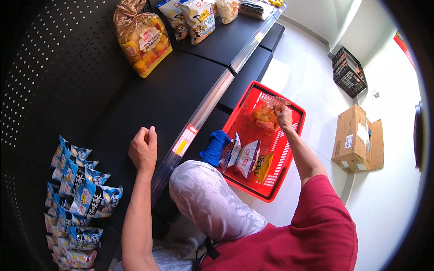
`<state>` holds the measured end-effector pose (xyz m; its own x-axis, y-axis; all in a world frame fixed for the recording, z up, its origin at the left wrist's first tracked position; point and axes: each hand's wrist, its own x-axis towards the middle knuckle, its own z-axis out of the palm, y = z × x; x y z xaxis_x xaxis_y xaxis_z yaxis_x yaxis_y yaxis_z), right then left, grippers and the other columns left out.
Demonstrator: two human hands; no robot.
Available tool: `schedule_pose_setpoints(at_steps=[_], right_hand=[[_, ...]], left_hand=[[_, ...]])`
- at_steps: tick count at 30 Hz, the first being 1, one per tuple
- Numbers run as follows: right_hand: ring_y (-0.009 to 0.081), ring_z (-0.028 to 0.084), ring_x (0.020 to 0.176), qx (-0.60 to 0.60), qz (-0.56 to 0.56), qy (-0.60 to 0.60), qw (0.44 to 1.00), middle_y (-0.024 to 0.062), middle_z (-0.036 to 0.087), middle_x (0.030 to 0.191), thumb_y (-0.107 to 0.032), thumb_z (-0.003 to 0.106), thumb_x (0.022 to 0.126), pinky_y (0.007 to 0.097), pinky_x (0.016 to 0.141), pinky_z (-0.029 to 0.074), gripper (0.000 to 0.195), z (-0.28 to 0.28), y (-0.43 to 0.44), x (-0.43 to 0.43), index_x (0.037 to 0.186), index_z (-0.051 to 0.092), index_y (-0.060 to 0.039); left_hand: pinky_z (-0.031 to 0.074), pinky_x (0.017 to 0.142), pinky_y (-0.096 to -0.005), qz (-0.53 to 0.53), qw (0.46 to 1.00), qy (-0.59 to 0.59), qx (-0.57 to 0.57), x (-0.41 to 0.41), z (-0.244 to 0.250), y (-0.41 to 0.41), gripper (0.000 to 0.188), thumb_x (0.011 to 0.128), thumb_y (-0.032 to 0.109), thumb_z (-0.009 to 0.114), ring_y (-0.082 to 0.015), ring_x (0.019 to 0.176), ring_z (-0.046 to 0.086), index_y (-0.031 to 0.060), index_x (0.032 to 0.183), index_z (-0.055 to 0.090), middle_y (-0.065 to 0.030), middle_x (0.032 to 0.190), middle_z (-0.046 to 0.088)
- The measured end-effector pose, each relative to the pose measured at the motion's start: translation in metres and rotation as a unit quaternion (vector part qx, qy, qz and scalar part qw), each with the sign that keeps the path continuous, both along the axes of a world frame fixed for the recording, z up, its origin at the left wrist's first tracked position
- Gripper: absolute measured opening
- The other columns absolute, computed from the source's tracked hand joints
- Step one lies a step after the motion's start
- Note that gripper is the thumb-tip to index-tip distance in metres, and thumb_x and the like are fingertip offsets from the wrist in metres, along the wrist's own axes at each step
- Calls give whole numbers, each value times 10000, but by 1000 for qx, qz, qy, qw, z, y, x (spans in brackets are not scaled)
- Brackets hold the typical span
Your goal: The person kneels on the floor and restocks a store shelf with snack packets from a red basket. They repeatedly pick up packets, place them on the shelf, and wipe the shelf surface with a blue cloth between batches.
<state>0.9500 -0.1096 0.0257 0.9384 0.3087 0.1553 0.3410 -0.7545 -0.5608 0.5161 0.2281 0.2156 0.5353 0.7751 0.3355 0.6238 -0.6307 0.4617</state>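
Observation:
My right hand (283,117) grips the gathered top of a clear plastic bag of small bread cakes (265,119), inside the far end of a red plastic shopping basket (230,130). Nearer to me in that basket stand several snack bags, among them a white and purple one (249,158) and a yellow one (264,166). Over the black shelf (142,101), close to its front edge, is my left hand (144,149), fingers curled in and nothing seen in them. A blue cloth (216,148) hangs at the basket's left side.
A larger bag of bread cakes (146,45) and panda-printed snack bags (199,22) stand farther along the shelf. Blue snack packets (91,200) are stacked at left. A price-label rail (184,139) edges the shelf. An opened cardboard box (351,142) and black crate (349,71) sit by the wall.

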Motion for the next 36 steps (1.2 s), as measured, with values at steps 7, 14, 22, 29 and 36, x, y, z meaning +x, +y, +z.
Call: schedule_pose_setpoints(at_steps=[7,14,22,29,36], right_hand=[[267,675,1068,73,-64,55,994,183,689,1189,-83,683,885,381,947,531,517,3,-36,11,1376,548,7],[264,636,1195,274,-36,-27,961,207,653,1283,-49,467,979,371,1038,501,428,98,-3,-29,1399,516,18],[220,603,1228,309,367,-50,876,112,655,1279,-37,597,940,353,995,515,379,243,208,-93,1317,616,-74],[401,449,1343,233,398,-144,876,234,559,1409,-437,672,853,458,1157,353,735,316,388,-104,1456,508,-52],[445,426,1361,195,387,-150,889,223,556,1438,-369,649,825,464,1172,329,790,338,464,-81,1520,429,-67]], left_hand=[[519,592,-340,-10,1000,-10,-3,3,-2,0,350,1028,332,609,-203,661,658,113,757,582,-51,706,661],[524,605,-368,5,1000,-9,-16,-4,3,-2,341,1021,327,613,-225,693,672,105,763,595,-59,720,672],[505,589,-411,-18,999,-42,-6,-1,4,-1,355,1005,304,629,-275,679,668,84,732,571,-83,699,657],[498,598,-375,-9,1000,-15,-6,-3,2,-1,362,1024,350,612,-210,662,638,115,749,593,-57,695,643],[513,602,-358,-18,999,-16,31,-2,2,-1,340,1013,333,632,-202,662,643,115,755,598,-55,700,654]])
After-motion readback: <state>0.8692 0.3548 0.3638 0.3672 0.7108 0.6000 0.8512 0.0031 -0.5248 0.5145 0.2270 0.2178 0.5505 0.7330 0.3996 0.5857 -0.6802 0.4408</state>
